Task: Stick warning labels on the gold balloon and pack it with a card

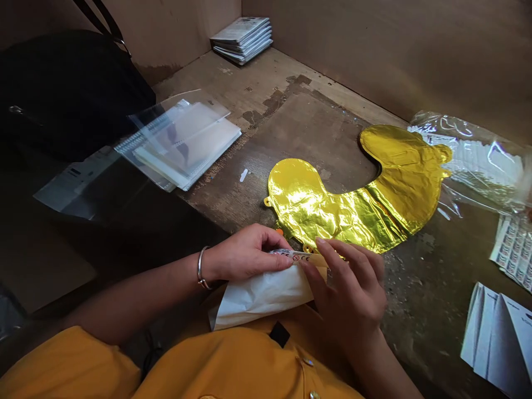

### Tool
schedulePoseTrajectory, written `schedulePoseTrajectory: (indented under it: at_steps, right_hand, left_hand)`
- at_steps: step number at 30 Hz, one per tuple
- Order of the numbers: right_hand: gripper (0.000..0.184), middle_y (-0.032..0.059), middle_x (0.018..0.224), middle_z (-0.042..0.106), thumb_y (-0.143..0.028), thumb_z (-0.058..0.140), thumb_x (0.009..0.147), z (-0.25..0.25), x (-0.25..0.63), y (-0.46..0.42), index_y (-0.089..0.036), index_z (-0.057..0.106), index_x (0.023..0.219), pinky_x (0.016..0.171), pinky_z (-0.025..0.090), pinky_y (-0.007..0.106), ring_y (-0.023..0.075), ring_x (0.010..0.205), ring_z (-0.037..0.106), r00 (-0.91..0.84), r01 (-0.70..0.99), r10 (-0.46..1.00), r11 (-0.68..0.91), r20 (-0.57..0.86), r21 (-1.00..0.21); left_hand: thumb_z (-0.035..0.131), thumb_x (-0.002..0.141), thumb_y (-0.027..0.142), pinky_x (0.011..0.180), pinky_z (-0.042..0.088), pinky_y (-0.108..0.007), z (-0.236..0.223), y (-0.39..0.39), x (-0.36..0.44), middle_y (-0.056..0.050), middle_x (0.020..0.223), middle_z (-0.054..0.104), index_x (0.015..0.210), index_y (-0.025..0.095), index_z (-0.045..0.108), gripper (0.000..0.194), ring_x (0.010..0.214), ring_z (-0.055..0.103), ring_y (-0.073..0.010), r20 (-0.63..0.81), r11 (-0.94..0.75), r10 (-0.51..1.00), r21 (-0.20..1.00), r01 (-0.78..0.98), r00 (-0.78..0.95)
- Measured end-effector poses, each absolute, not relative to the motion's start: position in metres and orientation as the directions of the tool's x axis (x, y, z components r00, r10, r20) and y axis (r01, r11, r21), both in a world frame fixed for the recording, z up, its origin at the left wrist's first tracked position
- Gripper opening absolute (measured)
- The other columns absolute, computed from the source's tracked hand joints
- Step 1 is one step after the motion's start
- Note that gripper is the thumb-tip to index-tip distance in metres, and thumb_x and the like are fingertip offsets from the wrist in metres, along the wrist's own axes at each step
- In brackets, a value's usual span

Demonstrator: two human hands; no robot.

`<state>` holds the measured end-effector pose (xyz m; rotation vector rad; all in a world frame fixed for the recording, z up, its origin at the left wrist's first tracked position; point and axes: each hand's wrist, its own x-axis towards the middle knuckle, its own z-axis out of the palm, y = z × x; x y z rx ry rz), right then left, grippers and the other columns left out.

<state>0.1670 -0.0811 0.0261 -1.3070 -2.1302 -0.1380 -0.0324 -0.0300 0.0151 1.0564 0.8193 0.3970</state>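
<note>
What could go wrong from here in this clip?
The gold foil balloon lies creased, with its edge close to the right hand, so a careless move might crumple it further. Grit on the worn wooden surface beside it could scratch or puncture the foil if it is dragged there. The printed strip pinched by the left hand rests on a limp white sleeve, so it might slip.

Left hand (243,254) and right hand (347,285) pinch an apparently paper packet (261,296) near gold foil (332,208).
</note>
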Motion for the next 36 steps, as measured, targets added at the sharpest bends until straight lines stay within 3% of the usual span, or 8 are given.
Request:
schedulePoseTrajectory:
  at_steps: [7, 11, 16, 18, 21, 24, 27, 36]
  right_hand:
    - [0.044, 0.0017, 0.095, 0.072, -0.015, 0.072, 0.076, 0.019, 0.176, -0.085, -0.032, 0.061, 0.115, 0.081, 0.047, 0.038, 0.0215, 0.089, 0.06, -0.406, 0.809, 0.725, 0.568, 0.556, -0.151]
    - [0.036, 0.0028, 0.086, 0.069, -0.013, 0.072, 0.075, 0.017, 0.173, -0.086, -0.028, 0.061, 0.106, 0.079, 0.047, 0.038, 0.0216, 0.085, 0.06, -0.408, 0.808, 0.717, 0.572, 0.566, -0.143]
    - [0.016, 0.0041, 0.082, 0.064, -0.011, 0.066, 0.078, 0.036, 0.163, -0.079, -0.022, 0.06, 0.089, 0.077, 0.046, 0.037, 0.0203, 0.082, 0.057, -0.351, 0.803, 0.813, 0.516, 0.464, -0.297]
    - [0.01, 0.0036, 0.082, 0.062, -0.014, 0.064, 0.081, 0.048, 0.166, -0.073, -0.022, 0.06, 0.086, 0.074, 0.047, 0.034, 0.0184, 0.079, 0.057, -0.297, 0.766, 0.863, 0.471, 0.408, -0.438]
    - [0.003, 0.002, 0.082, 0.061, -0.02, 0.063, 0.083, 0.058, 0.173, -0.059, -0.023, 0.062, 0.082, 0.067, 0.047, 0.03, 0.0164, 0.075, 0.058, -0.088, 0.692, 0.944, 0.287, 0.317, -0.662]
    - [0.005, 0.0008, 0.079, 0.063, -0.025, 0.065, 0.082, 0.049, 0.174, -0.041, -0.023, 0.064, 0.077, 0.065, 0.047, 0.028, 0.0157, 0.074, 0.059, 0.035, 0.588, 0.978, 0.145, 0.204, -0.796]
    - [0.009, 0.0018, 0.078, 0.064, -0.027, 0.064, 0.081, 0.029, 0.166, -0.028, -0.022, 0.066, 0.074, 0.069, 0.046, 0.03, 0.0169, 0.076, 0.06, -0.048, 0.599, 0.994, 0.106, 0.097, -0.794]
    - [0.016, 0.0039, 0.079, 0.064, -0.031, 0.06, 0.081, 0.001, 0.16, -0.022, -0.021, 0.065, 0.071, 0.077, 0.043, 0.035, 0.0197, 0.081, 0.057, -0.022, 0.734, 0.998, 0.06, 0.065, -0.677]
  left_hand:
    - [0.066, 0.075, 0.028, 0.061, 0.041, -0.021, 0.017, -0.03, -0.032, 0.0, 0.075, 0.064, 0.084, 0.014, 0.068, 0.017, 0.066, 0.054, -0.0099, -0.418, 0.475, 0.653, 0.875, 0.087, 0.631]
    - [0.065, 0.076, 0.028, 0.06, 0.041, -0.02, 0.015, -0.031, -0.031, 0.0, 0.076, 0.064, 0.086, 0.013, 0.067, 0.018, 0.065, 0.054, -0.01, -0.393, 0.421, 0.659, 0.899, 0.118, 0.641]
    - [0.059, 0.085, 0.028, 0.063, 0.044, -0.022, 0.02, -0.03, -0.036, -0.001, 0.079, 0.066, 0.087, 0.014, 0.065, 0.015, 0.071, 0.059, -0.0125, -0.243, 0.06, 0.742, 0.953, 0.298, 0.625]
    - [0.054, 0.089, 0.027, 0.068, 0.045, -0.026, 0.023, -0.029, -0.043, -0.002, 0.082, 0.067, 0.088, 0.015, 0.064, 0.016, 0.075, 0.061, -0.0149, -0.102, -0.235, 0.772, 0.872, 0.43, 0.628]
    - [0.047, 0.093, 0.02, 0.089, 0.044, -0.038, 0.024, -0.029, -0.053, -0.008, 0.104, 0.069, 0.089, 0.015, 0.063, 0.017, 0.097, 0.063, -0.022, 0.128, -0.614, 0.721, 0.573, 0.543, 0.681]
    - [0.044, 0.094, 0.011, 0.112, 0.025, -0.049, 0.02, -0.03, -0.058, -0.008, 0.13, 0.06, 0.09, 0.017, 0.061, 0.019, 0.126, 0.05, -0.0246, 0.189, -0.78, 0.587, 0.391, 0.488, 0.787]
    - [0.042, 0.093, 0.009, 0.118, 0.012, -0.052, 0.01, -0.031, -0.057, -0.01, 0.141, 0.051, 0.088, 0.016, 0.06, 0.019, 0.134, 0.043, -0.0234, 0.167, -0.819, 0.523, 0.372, 0.437, 0.836]
    - [0.044, 0.092, 0.012, 0.12, 0.009, -0.05, -0.008, -0.03, -0.057, -0.009, 0.135, 0.057, 0.098, 0.015, 0.059, 0.017, 0.132, 0.046, -0.0207, 0.165, -0.793, 0.543, 0.424, 0.438, 0.823]
